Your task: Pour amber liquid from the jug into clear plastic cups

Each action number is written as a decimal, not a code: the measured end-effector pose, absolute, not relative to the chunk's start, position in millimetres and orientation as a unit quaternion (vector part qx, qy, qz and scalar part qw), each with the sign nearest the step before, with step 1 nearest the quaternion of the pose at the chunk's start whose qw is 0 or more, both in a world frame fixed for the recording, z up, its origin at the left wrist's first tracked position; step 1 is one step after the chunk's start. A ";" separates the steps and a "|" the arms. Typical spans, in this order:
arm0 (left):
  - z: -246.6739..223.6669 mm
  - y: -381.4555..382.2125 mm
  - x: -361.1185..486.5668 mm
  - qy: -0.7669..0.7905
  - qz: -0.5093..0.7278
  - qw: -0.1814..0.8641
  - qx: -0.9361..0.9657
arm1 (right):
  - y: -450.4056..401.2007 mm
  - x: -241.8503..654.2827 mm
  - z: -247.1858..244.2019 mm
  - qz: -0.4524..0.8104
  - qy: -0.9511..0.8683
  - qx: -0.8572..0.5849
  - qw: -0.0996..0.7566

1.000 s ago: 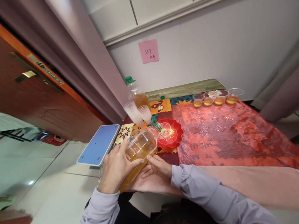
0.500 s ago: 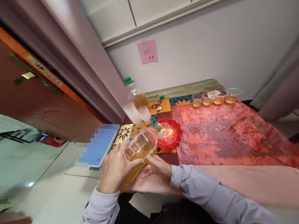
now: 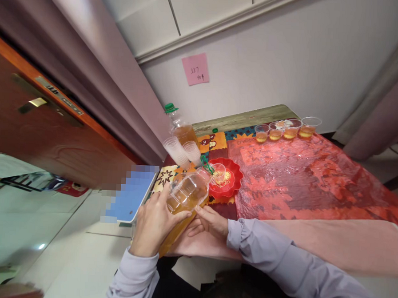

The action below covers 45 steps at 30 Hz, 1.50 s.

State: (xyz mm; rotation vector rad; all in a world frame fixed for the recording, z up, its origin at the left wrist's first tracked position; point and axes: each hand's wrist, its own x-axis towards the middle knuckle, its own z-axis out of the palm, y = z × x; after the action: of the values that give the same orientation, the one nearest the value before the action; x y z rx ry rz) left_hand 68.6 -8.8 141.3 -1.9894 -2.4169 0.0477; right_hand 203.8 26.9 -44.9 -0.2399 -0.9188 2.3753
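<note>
Tilted in both my hands is a large clear plastic bottle (image 3: 190, 191) of amber liquid, its neck with a green ring pointing away and to the right. My left hand (image 3: 157, 220) is wrapped around its left side, thumb across the top. My right hand (image 3: 208, 220) grips the lower right side with thumb and fingers. The bottle's mouth is over a clear plastic cup (image 3: 218, 172) standing in a red scalloped plate (image 3: 235, 186). Whether liquid is flowing into that cup I cannot tell clearly.
Behind the bottle stand stacked clear cups (image 3: 177, 151) and a second bottle (image 3: 183, 130) with a green cap. A loose green cap (image 3: 215, 130) lies near the wall. Several cups with amber liquid (image 3: 290, 130) line the table's far edge. A blue panel (image 3: 133, 194) is at the left.
Almost nothing differs. The bottle and both hands hold the same tilted pose; the view has shifted very slightly.
</note>
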 end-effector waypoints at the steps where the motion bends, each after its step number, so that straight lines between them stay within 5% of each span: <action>1: 141.4 -8.6 68.7 -0.771 0.016 0.007 -0.636 | 26.8 203.7 -45.1 0.889 -0.344 -0.091 0.288; 45: 147.8 -8.4 75.2 -0.779 0.033 0.002 -0.626 | 26.6 204.6 -42.6 0.885 -0.336 -0.110 0.302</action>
State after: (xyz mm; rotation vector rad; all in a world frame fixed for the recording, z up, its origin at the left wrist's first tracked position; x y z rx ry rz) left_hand 75.2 -8.4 147.8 -1.9660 -2.4443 0.1032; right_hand 204.6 26.6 -42.6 -0.2929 -0.8911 2.3476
